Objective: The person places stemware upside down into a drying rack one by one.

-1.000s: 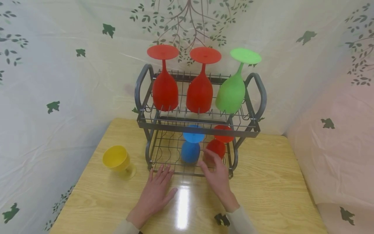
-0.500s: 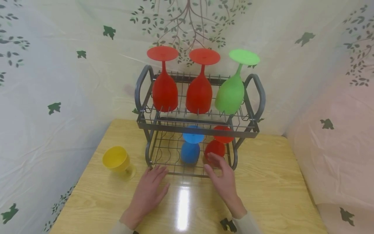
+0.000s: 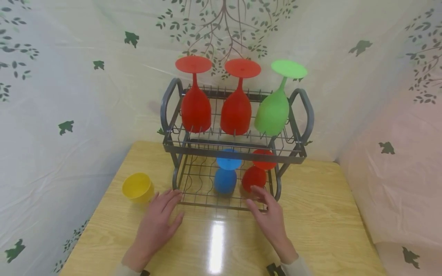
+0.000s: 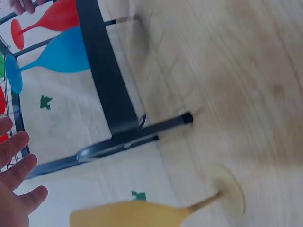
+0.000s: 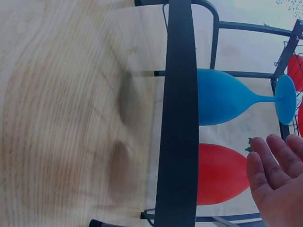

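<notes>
My left hand [image 3: 153,224], its fingers extended, is at the front left corner of a dark two-tier dish rack [image 3: 238,153], beside a yellow goblet [image 3: 136,188]. The goblet stands upright on the table, its bowl and stem plain in the left wrist view, the hand overlapping its base in the head view. My right hand [image 3: 271,218] holds nothing; its relaxed fingers hover at the rack's front right, near an upside-down red goblet [image 5: 220,174] on the lower tier. Left of that one, a blue goblet [image 5: 225,97] also sits upside down.
On the upper tier two red goblets [image 3: 196,109] and a green goblet [image 3: 272,113] stand inverted in a row, the green one tilted. The rack rests on a wooden table [image 3: 310,214] with a leaf-printed cloth [image 3: 103,88] hanging behind.
My left hand has moved left along the rack's front toward the yellow goblet. My right hand has drawn back and right, away from the red goblet on the lower tier.
</notes>
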### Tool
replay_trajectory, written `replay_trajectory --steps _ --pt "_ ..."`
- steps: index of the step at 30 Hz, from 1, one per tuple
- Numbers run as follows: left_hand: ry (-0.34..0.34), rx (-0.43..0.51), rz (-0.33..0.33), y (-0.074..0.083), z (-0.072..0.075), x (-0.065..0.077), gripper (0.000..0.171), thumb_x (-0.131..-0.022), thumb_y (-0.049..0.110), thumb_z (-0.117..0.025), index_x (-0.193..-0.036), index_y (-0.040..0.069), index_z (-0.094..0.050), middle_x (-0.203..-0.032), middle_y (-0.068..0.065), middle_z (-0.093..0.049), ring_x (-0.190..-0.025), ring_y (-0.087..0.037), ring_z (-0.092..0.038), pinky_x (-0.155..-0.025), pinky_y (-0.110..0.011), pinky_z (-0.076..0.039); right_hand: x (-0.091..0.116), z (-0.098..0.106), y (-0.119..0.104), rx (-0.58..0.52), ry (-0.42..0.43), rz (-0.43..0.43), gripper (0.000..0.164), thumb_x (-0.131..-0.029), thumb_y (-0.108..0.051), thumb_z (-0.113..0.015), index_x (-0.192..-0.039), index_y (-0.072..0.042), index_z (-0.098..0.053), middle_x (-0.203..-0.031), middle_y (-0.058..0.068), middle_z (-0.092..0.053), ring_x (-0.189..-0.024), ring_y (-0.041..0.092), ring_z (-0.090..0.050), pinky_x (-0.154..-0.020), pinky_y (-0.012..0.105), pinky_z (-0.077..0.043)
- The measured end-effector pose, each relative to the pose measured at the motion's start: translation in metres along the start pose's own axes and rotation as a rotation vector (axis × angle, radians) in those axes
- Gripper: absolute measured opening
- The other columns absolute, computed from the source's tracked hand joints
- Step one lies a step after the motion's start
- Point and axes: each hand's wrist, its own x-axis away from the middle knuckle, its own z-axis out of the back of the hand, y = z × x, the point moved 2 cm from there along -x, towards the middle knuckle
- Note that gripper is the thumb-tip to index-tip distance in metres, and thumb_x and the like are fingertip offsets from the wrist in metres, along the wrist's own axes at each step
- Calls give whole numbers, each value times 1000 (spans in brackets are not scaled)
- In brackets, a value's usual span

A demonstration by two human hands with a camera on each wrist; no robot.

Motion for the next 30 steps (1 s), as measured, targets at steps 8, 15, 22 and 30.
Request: replay_trajectory --steps 8,15,22,30 --pt "32 -75 8 -22 16 -3 57 -109 47 -43 -122 -2 -69 -129 -26 -65 -120 -51 -61 -97 -76 -45 5 6 5 45 3 23 44 -89 -8 -80 -132 -8 -68 -128 6 -72 -110 30 -69 -87 29 -59" --pt "-20 -143 49 -39 27 -7 67 -107 57 -38 -127 -1 -67 -135 -32 -57 -122 -53 -55 -94 -80 -42 10 7 11 52 5 22 44 -89 -8 -81 -131 -10 -68 -125 9 -73 -110 25 -69 -84 38 -60" --pt "-99 -210 119 -57 32 -12 77 -104 68 -31 -135 5 -64 -145 -36 -47 -128 -62 -47 -96 -84 -36 10 9 13 82 -2 -6 44 -90 -11 -81 -132 -11 -67 -126 7 -73 -111 24 -69 -86 38 -60" --pt "-413 -247 326 -82 36 -16 79 -93 57 -68 -155 13 -46 -164 -32 -22 -144 -62 -23 -102 -87 -22 11 12 13 91 -5 -15 44 -90 -12 -81 -132 -10 -67 -125 4 -73 -111 25 -69 -87 43 -60"
